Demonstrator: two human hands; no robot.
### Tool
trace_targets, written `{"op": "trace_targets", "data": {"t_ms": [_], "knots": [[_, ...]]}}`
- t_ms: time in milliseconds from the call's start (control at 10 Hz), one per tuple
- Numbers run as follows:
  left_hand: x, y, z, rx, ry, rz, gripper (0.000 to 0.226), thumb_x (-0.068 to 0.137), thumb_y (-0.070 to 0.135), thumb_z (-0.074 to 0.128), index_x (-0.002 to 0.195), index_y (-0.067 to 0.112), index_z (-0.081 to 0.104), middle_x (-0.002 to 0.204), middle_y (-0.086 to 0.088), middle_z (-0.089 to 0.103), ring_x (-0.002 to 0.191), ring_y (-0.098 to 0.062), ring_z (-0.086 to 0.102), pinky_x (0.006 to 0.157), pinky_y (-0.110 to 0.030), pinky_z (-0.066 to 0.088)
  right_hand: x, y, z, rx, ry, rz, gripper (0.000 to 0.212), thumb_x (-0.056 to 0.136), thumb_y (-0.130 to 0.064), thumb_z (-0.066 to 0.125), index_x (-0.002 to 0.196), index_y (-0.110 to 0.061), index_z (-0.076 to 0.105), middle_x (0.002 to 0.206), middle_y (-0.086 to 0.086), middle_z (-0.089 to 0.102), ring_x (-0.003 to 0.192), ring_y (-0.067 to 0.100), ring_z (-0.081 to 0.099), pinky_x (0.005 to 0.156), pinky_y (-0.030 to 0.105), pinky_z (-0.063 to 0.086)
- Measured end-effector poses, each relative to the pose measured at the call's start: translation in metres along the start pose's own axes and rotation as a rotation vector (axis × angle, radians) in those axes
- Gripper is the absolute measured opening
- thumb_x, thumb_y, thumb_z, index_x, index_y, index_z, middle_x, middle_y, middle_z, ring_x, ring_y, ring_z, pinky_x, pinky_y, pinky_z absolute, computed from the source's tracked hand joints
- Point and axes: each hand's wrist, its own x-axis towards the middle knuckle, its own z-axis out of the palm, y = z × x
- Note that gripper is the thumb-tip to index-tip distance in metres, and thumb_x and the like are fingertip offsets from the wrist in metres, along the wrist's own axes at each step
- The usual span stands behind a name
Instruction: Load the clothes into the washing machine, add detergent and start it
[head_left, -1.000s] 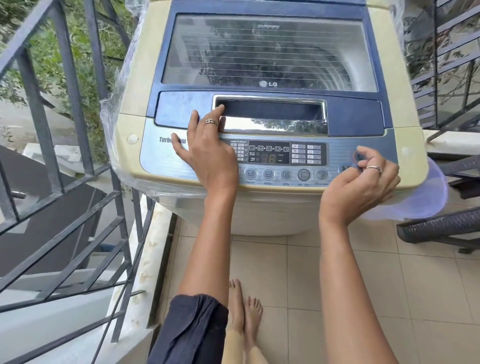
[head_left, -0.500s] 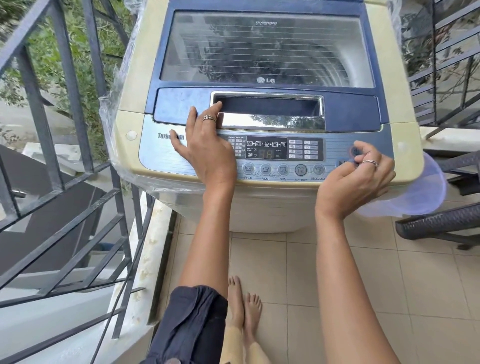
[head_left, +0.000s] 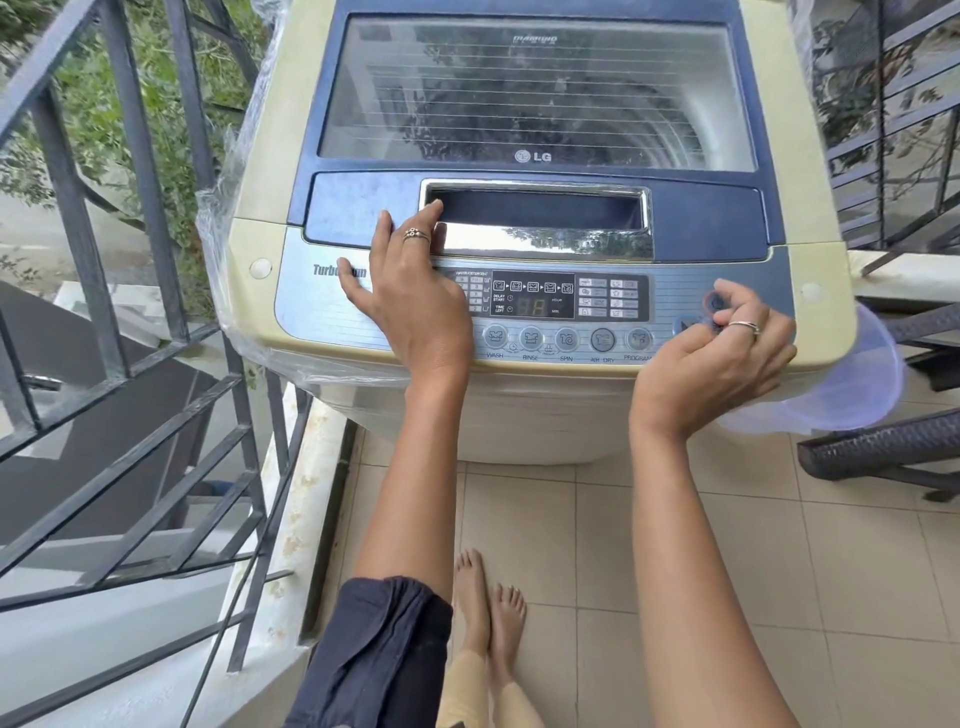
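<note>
A cream and blue top-loading washing machine (head_left: 270, 156) stands in front of me with its glass lid (head_left: 535, 93) closed. The control panel (head_left: 670, 291) faces me, and its dim display (head_left: 532, 306) shows digits. My left hand (head_left: 410, 296) lies flat on the panel's left part, fingers spread, fingertips by the chrome lid handle (head_left: 540, 218). My right hand (head_left: 722, 353) is curled at the panel's right end, thumb and forefinger at the round buttons there. No clothes or detergent are in view.
A dark metal railing (head_left: 140, 171) runs along the left, with stairs below. A clear plastic lid or basin (head_left: 852, 384) sticks out at the machine's right side. Beside it stands a dark wicker chair (head_left: 883, 447). My bare feet (head_left: 488, 613) are on the tiled floor.
Both hands stay in place on the panel. The right hand's fingers shift slightly at the right-end buttons. The view drifts a little.
</note>
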Motion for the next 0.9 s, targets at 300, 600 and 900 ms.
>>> {"op": "trace_targets", "data": {"t_ms": [300,600,900], "knots": [[-0.001,-0.001,0.002,0.005,-0.001,0.006,0.062,0.078,-0.011,0.038,0.122,0.026,0.061,0.126,0.013,0.062,0.14,-0.013,0.037,0.117,-0.047,0.003,0.0,0.003,0.003,0.017,0.022,0.005,0.037,0.07,-0.002,0.044,0.093,-0.015,0.07,0.091,0.009,0.064,0.089,0.017,0.045,0.072,0.032,0.034],[-0.001,-0.001,-0.001,-0.012,-0.014,0.03,0.06,0.079,-0.01,0.039,0.123,0.024,0.061,0.125,0.011,0.063,0.139,-0.016,0.038,0.117,-0.05,0.006,0.0,-0.005,-0.004,-0.029,-0.007,0.001,0.04,0.067,-0.005,0.04,0.092,-0.012,0.069,0.094,0.011,0.063,0.092,0.032,0.057,0.076,0.03,0.031],[0.003,0.005,-0.007,0.018,-0.01,0.021,0.067,0.077,-0.007,0.048,0.134,0.029,0.05,0.129,0.005,0.057,0.127,-0.015,0.05,0.113,-0.052,0.014,0.007,-0.023,-0.009,0.075,-0.113,0.025,0.043,0.066,0.0,0.038,0.096,-0.008,0.068,0.097,0.014,0.064,0.096,0.029,0.053,0.085,0.032,0.037]]}}
